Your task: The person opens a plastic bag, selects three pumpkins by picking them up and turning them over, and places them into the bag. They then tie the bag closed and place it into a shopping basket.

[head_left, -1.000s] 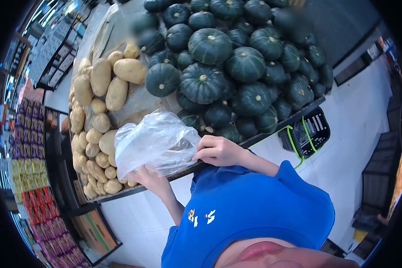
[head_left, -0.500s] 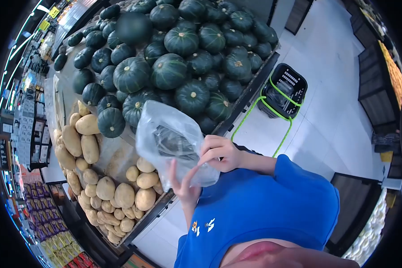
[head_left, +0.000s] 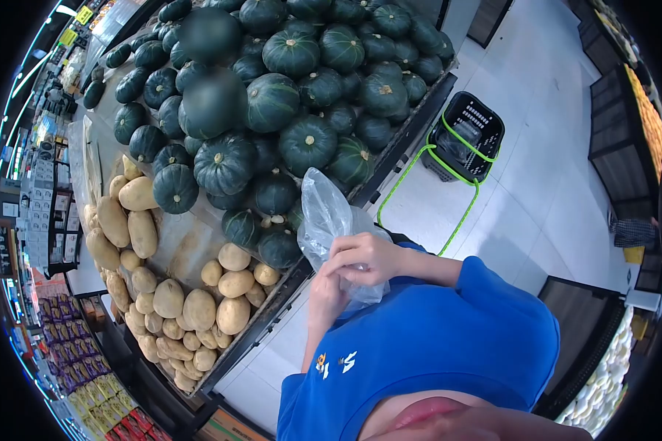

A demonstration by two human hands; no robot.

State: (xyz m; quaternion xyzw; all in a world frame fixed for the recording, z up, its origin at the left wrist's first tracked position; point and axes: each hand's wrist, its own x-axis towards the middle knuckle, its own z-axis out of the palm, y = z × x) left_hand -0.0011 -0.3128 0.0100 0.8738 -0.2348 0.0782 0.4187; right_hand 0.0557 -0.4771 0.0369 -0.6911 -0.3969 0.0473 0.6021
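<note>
A clear plastic bag [head_left: 324,209] stands up bunched between my hands, in front of my blue shirt. My right hand [head_left: 366,257] is closed on the bag, its fingers curled over the plastic. Just left of it and touching it, my left hand [head_left: 326,294] is closed at the bag's gathered side, its fingertips partly hidden behind my right fingers. Green pumpkins [head_left: 307,143] are heaped on the display stand beyond the bag. Potatoes [head_left: 200,309] lie on the same stand, to the left of my hands.
A black basket [head_left: 469,132] with a bright green cord and dark contents stands on the pale floor [head_left: 537,140] to the right. The stand's dark edge [head_left: 268,312] runs diagonally beside my body. Packaged goods [head_left: 73,345] fill shelves at the far left.
The bag, earlier spread wide, is now narrower and bunched, and sits further right. My left hand's raised fingers have closed, and both hands have come together. The stand has shifted slightly in view.
</note>
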